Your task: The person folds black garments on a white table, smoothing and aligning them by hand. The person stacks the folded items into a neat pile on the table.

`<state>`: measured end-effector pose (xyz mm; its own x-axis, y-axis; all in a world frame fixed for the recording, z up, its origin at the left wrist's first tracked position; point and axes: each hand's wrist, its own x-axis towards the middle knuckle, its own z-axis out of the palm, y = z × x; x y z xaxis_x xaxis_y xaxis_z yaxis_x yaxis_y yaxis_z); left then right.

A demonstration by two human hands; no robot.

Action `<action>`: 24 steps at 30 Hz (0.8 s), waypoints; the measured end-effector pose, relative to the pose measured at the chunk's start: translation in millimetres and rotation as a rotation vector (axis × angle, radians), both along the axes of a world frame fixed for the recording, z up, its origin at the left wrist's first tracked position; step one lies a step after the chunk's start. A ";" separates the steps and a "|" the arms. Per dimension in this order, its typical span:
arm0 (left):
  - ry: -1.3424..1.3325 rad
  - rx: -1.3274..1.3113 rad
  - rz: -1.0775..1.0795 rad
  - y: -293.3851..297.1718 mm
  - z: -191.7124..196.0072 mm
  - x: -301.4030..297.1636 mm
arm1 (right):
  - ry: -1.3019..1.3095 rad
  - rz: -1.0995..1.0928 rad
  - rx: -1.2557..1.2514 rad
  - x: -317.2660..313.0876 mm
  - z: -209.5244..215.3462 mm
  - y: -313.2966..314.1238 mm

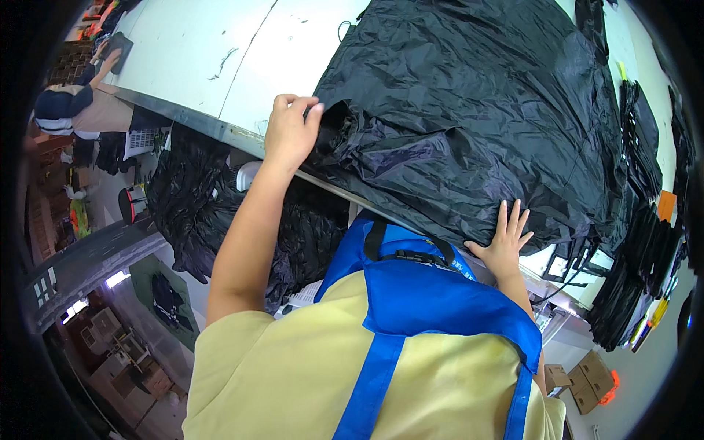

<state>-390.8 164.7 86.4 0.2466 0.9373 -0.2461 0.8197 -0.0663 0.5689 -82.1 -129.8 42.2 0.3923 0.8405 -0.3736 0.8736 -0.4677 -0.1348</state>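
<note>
A large sheet of thin, shiny black fabric (469,95) lies wrinkled across the white table, with its near edge close to my body. My left hand (292,132) is at the fabric's left edge, thumb and forefinger drawn together. Whatever is between those fingertips is too small to make out. Just right of that hand, the fabric rises in a dark, gaping fold (336,125). My right hand (503,243) lies flat near the fabric's near right part, fingers spread and pressing on it.
The white table (191,51) extends to the left, ending in a metal edge. Black garments (191,198) are heaped below it. At the far left another person (73,106) works at the table with a dark piece. Black strips (631,257) hang at right; cardboard boxes (590,381) stand below.
</note>
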 end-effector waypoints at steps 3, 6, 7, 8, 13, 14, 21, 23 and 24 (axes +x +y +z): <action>0.130 0.199 -0.216 -19.4 30.5 45.5 | -0.031 0.096 0.081 3.7 -9.2 -5.0; 0.175 0.060 -0.348 6.8 5.5 47.7 | -0.032 0.132 0.044 3.6 -5.1 -6.4; 0.062 0.032 -0.267 31.7 -15.0 32.2 | -0.030 0.135 0.025 4.0 -7.0 -10.1; -0.141 -0.121 -0.103 59.4 -29.8 9.0 | -0.030 0.138 0.004 4.6 -8.6 -16.0; -0.336 -0.137 0.241 58.2 -35.6 -15.7 | 0.062 0.130 -0.018 11.1 -3.3 -19.6; -0.208 0.043 0.235 38.8 -22.4 -7.1 | 0.089 0.087 0.032 15.0 -1.9 -20.3; -0.159 0.242 0.128 -46.6 -34.8 -1.4 | -0.366 -0.458 0.300 67.7 -47.9 25.0; -0.250 0.332 0.207 -48.1 -37.9 1.7 | -0.385 -0.525 0.200 75.6 -56.7 30.5; -0.238 0.338 0.316 -53.7 -37.7 6.8 | -0.406 -0.548 0.172 77.4 -58.5 31.0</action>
